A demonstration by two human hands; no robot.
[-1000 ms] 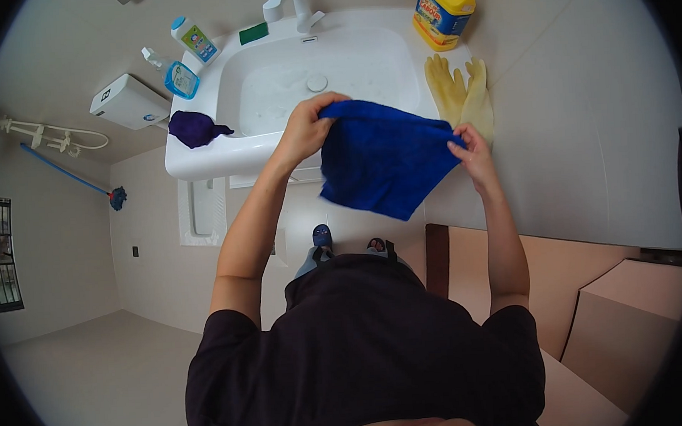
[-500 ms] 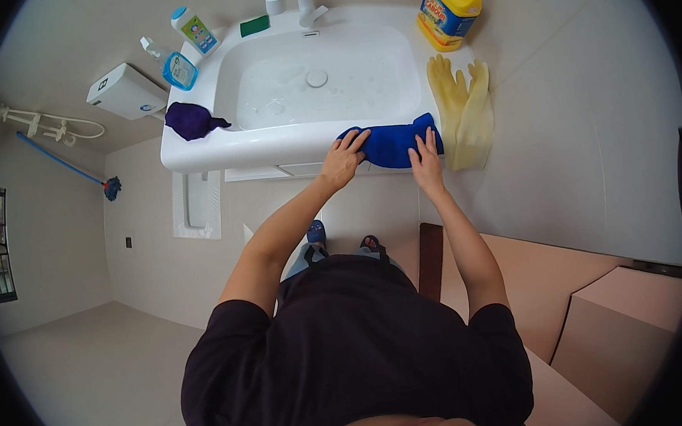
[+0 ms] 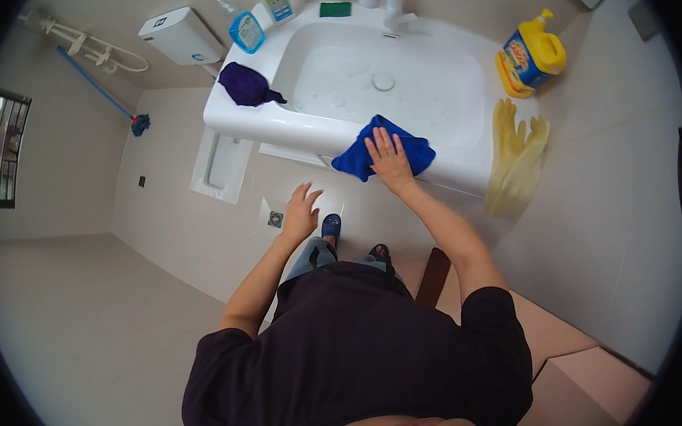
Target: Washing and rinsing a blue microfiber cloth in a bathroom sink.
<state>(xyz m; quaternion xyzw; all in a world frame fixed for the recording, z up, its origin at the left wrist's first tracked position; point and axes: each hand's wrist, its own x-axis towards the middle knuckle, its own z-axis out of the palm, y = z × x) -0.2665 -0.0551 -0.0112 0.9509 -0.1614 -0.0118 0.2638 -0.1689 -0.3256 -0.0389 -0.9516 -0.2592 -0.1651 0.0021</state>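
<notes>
My right hand (image 3: 390,162) lies flat on a blue cloth (image 3: 419,155), fingers stretched out and pressing it onto the front rim of the white washbasin (image 3: 317,127). The cloth is spread unevenly, with one corner reaching toward the bowl and another hanging over the front edge. My left hand (image 3: 302,213) is in the air below the basin's front, fingers apart and holding nothing. A dark purple cloth (image 3: 245,84) lies bunched on the basin's left corner. Wet patches show in the bowl around the round drain plug (image 3: 383,81).
Along the back stand a blue spray bottle (image 3: 247,33), a white-and-green bottle (image 3: 275,2), a green scouring pad (image 3: 335,10) and the white tap (image 3: 393,10). To the right are a yellow jug (image 3: 531,58) and pale yellow rubber gloves (image 3: 517,157). A squat toilet (image 3: 221,165) lies left.
My left hand has let go of the blue cloth and dropped down and left. My right hand has moved the cloth leftward along the rim. The view has turned.
</notes>
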